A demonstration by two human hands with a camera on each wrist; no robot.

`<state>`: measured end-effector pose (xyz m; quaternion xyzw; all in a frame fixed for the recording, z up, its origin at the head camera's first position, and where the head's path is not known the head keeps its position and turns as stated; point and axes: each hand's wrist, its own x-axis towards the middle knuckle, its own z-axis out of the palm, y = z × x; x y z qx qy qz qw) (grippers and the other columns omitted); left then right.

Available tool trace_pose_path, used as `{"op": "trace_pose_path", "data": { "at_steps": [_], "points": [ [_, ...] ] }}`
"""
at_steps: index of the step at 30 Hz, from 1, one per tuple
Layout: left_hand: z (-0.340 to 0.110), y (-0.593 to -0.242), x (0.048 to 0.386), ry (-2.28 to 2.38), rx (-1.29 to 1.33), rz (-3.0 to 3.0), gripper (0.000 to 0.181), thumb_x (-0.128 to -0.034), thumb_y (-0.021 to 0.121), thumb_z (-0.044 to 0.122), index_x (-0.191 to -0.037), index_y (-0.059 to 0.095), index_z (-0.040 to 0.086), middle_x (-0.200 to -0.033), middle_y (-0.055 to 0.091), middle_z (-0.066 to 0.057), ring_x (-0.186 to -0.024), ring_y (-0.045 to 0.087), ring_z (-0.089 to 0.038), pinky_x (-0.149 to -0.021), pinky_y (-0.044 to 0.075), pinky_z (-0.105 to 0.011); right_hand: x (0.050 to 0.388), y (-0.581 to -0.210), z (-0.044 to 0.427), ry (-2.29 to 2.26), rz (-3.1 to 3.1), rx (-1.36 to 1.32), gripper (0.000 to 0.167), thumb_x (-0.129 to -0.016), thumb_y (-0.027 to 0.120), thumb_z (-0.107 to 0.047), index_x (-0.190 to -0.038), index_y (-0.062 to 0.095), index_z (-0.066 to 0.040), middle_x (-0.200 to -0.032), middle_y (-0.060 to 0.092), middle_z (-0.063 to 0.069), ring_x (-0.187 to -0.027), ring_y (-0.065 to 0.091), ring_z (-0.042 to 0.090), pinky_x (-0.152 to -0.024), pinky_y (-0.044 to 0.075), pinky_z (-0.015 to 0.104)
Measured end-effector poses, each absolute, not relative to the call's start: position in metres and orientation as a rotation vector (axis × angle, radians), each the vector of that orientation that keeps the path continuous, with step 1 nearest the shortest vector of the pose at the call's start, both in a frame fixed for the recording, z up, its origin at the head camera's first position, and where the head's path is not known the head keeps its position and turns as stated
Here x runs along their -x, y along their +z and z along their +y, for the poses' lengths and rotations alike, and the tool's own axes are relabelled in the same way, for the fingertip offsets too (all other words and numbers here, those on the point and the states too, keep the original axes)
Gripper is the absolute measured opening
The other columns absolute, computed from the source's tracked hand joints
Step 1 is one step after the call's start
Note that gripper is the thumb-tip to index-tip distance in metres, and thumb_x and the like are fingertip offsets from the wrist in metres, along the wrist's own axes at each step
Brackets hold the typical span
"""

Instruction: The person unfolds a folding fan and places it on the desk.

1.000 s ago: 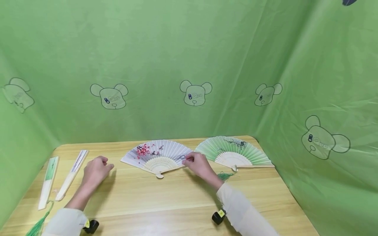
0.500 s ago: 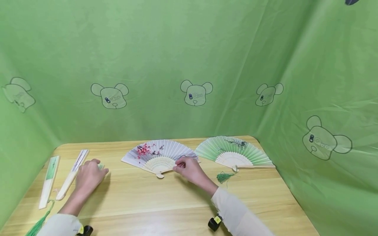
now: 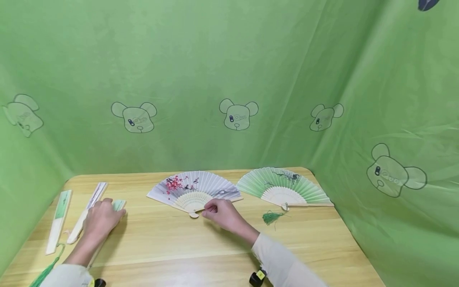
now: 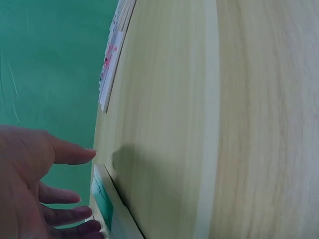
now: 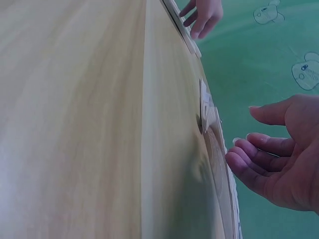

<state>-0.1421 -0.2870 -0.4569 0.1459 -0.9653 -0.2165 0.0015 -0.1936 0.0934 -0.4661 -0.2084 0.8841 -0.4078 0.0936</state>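
My left hand (image 3: 101,218) is over a folded fan with a green end (image 3: 118,205), which it largely covers in the head view. In the left wrist view the thumb and fingers stand apart beside this folded fan (image 4: 103,200), not closed round it. At the middle of the table lies a spread white folding fan (image 3: 211,181) with red blossoms. My right hand (image 3: 226,216) is by this fan's lower right edge and pivot, its fingers loosely bent. From the right wrist view, thumb and fingers hold nothing and seem apart from the fan.
Right of the white fan lies a spread green fan (image 3: 283,181) with a green tassel (image 3: 271,217). Two more folded fans lie at the left: one green-and-white (image 3: 59,221), one pale (image 3: 94,195). Green cloth (image 3: 186,71) surrounds the wooden table (image 3: 172,251).
My left hand has moved left and nearer, bringing the folded green fan partly into sight beneath it. My right hand has slid left and nearer along the white fan's edge, toward its pivot.
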Motion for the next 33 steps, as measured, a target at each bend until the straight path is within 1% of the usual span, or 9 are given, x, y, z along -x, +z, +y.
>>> {"op": "trace_pose_path", "data": {
  "at_steps": [3,9,14,19,20,23,26,29,33],
  "points": [
    [-0.291,-0.458,0.141,-0.711,-0.468,-3.039,0.073,-0.0894,0.072,0.031,-0.135,0.049,-0.020,-0.117,0.061,-0.044,-0.078,0.062,-0.040,-0.058,0.060,-0.053,0.190,-0.465,0.090,-1.200,2.618,0.637,0.027,-0.092,0.077,-0.020,-0.109,0.075,0.000,-0.093,0.076,0.006,-0.082,0.066,0.010,-0.073,0.061,0.017],
    [-0.296,-0.459,0.138,-0.766,-0.494,-3.060,0.072,-0.0909,0.073,0.034,-0.135,0.050,-0.019,-0.119,0.061,-0.042,-0.076,0.061,-0.034,-0.053,0.054,-0.038,0.187,-0.464,0.082,-1.177,2.600,0.684,0.028,-0.092,0.077,-0.023,-0.110,0.076,-0.002,-0.094,0.076,0.004,-0.082,0.065,0.006,-0.074,0.060,0.014],
    [-0.299,-0.460,0.137,-0.772,-0.512,-3.081,0.070,-0.0924,0.071,0.036,-0.134,0.051,-0.017,-0.126,0.058,-0.043,-0.077,0.062,-0.034,-0.054,0.051,-0.036,0.185,-0.464,0.076,-1.171,2.588,0.688,0.027,-0.092,0.078,-0.024,-0.110,0.076,-0.003,-0.095,0.076,0.003,-0.082,0.065,0.006,-0.074,0.060,0.014],
    [-0.300,-0.462,0.135,-0.763,-0.508,-3.094,0.064,-0.0929,0.069,0.036,-0.127,0.056,-0.016,-0.115,0.064,-0.040,-0.070,0.060,-0.030,-0.051,0.049,-0.035,0.182,-0.463,0.068,-1.186,2.543,0.677,0.029,-0.092,0.078,-0.022,-0.112,0.075,-0.001,-0.096,0.075,0.004,-0.083,0.065,0.007,-0.075,0.060,0.014],
    [-0.300,-0.463,0.134,-0.763,-0.504,-3.091,0.060,-0.0930,0.069,0.036,-0.123,0.058,-0.015,-0.108,0.066,-0.037,-0.068,0.059,-0.029,-0.050,0.048,-0.035,0.182,-0.463,0.067,-1.188,2.534,0.675,0.029,-0.092,0.078,-0.022,-0.113,0.074,-0.001,-0.096,0.075,0.004,-0.083,0.065,0.007,-0.076,0.060,0.014],
    [-0.299,-0.464,0.133,-0.748,-0.496,-3.081,0.042,-0.0921,0.069,0.035,-0.095,0.064,-0.007,-0.080,0.064,-0.023,-0.061,0.054,-0.024,-0.047,0.045,-0.032,0.180,-0.463,0.064,-1.193,2.516,0.674,0.031,-0.092,0.078,-0.022,-0.114,0.074,-0.001,-0.096,0.075,0.003,-0.083,0.065,0.007,-0.076,0.060,0.014],
    [-0.297,-0.465,0.132,-0.756,-0.476,-3.079,0.036,-0.0913,0.068,0.033,-0.069,0.054,0.009,-0.060,0.050,-0.004,-0.053,0.047,-0.018,-0.044,0.041,-0.028,0.179,-0.464,0.061,-1.189,2.518,0.675,0.031,-0.092,0.078,-0.023,-0.114,0.074,-0.001,-0.096,0.075,0.003,-0.083,0.065,0.006,-0.076,0.060,0.013],
    [-0.297,-0.466,0.132,-0.770,-0.458,-3.082,0.041,-0.0898,0.068,0.031,-0.059,0.046,0.016,-0.051,0.041,0.005,-0.048,0.042,-0.013,-0.042,0.038,-0.024,0.179,-0.464,0.058,-1.185,2.521,0.674,0.032,-0.092,0.078,-0.024,-0.114,0.074,-0.001,-0.096,0.075,0.003,-0.082,0.065,0.005,-0.075,0.060,0.013],
    [-0.300,-0.464,0.133,-0.775,-0.452,-3.088,0.042,-0.0868,0.069,0.029,-0.054,0.045,0.018,-0.047,0.039,0.008,-0.045,0.039,-0.009,-0.041,0.037,-0.021,0.179,-0.464,0.055,-1.191,2.515,0.672,0.034,-0.092,0.078,-0.024,-0.115,0.074,0.000,-0.097,0.075,0.004,-0.083,0.065,0.006,-0.076,0.060,0.013]
  ]
}}
